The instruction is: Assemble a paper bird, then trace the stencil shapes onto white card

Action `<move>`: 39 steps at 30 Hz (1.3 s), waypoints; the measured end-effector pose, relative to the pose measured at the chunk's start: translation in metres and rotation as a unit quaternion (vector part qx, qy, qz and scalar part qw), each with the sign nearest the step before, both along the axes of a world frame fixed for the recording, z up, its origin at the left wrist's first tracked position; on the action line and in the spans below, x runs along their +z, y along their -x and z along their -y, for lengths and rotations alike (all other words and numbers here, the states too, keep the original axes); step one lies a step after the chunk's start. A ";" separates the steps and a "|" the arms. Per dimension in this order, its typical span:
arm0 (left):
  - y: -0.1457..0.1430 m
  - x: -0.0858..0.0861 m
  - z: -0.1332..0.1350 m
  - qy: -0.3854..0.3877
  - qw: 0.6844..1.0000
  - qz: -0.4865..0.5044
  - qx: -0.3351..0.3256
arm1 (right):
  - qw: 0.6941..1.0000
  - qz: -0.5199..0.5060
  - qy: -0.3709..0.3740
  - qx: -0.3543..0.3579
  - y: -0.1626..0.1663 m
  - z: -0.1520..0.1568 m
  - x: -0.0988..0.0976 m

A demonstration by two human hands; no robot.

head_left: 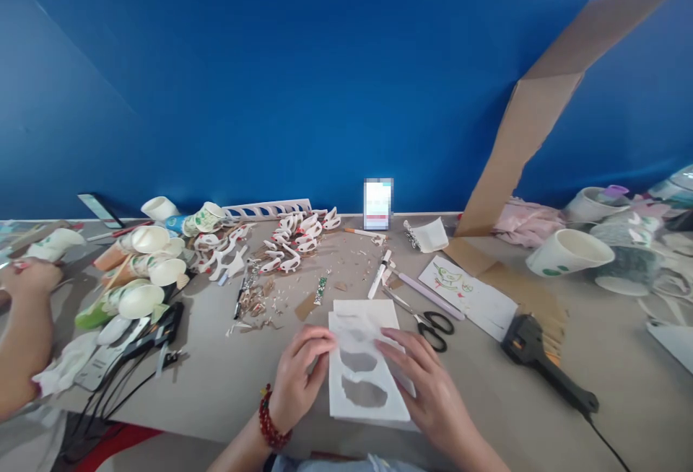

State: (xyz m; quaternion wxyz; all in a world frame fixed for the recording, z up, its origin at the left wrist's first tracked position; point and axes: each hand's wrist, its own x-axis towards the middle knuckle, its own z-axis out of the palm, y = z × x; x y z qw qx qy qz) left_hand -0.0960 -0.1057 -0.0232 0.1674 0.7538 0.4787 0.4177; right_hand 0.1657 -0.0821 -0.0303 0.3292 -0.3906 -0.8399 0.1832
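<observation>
In the head view, white sheets [360, 407] with two rounded, irregular cut-out holes lie in front of me in a stack. My left hand [303, 374] is at their left edge, its fingers curled and pinched together on that edge. Across the right side rests my right hand [427, 385], fingers stretched out and apart on the paper. Black-handled scissors [436, 328] lie just beyond my right hand. A white marker [377, 277] and a lilac stick [430, 295] are behind the sheets. A drawing on white paper [468, 295] lies to the right.
Several white bird-like cut-outs with red marks [295, 241] are heaped at the back, near scraps [257, 299]. Paper cups [144, 299] and cables stand left; a glue gun [541, 356] and more cups [571, 252] right. Bent cardboard [520, 125] leans on the wall. Another person's hand [29, 281] is far left.
</observation>
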 end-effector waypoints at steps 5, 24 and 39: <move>0.001 0.022 -0.027 0.020 0.995 0.079 -0.051 | 0.996 -0.073 -0.028 0.048 0.007 -0.022 0.025; 0.168 0.055 -0.269 -0.023 0.923 -0.303 0.236 | 0.954 0.214 -0.208 -0.006 0.114 -0.236 0.155; 0.193 0.013 -0.287 -0.054 0.899 -0.366 0.236 | 0.910 0.344 -0.220 0.079 0.225 -0.309 0.124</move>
